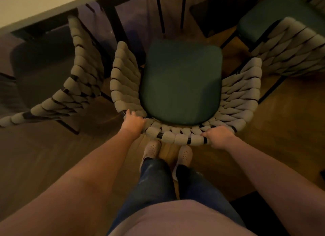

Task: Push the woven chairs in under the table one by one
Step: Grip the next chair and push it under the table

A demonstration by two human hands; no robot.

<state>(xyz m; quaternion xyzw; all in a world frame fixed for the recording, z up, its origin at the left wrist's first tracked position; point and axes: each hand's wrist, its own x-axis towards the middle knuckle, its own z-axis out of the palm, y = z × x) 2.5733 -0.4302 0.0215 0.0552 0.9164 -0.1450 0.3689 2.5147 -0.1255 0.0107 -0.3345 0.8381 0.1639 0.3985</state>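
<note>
A woven chair (246, 98) with a dark green seat cushion stands right in front of me, facing the pale table (35, 5) at the top left. My left hand (133, 122) grips the left end of its curved woven backrest. My right hand (219, 136) grips the backrest's top rail further right. The seat's front edge is close to the table's dark legs. A second woven chair (79, 74) on the left sits partly under the table. A third woven chair (288, 47) with a green seat stands at the upper right.
My feet in pale perforated shoes (152, 149) stand just behind the chair on a wooden floor (290, 148). Black table legs (160, 12) rise ahead of the seat. The neighbouring chairs flank it closely on both sides.
</note>
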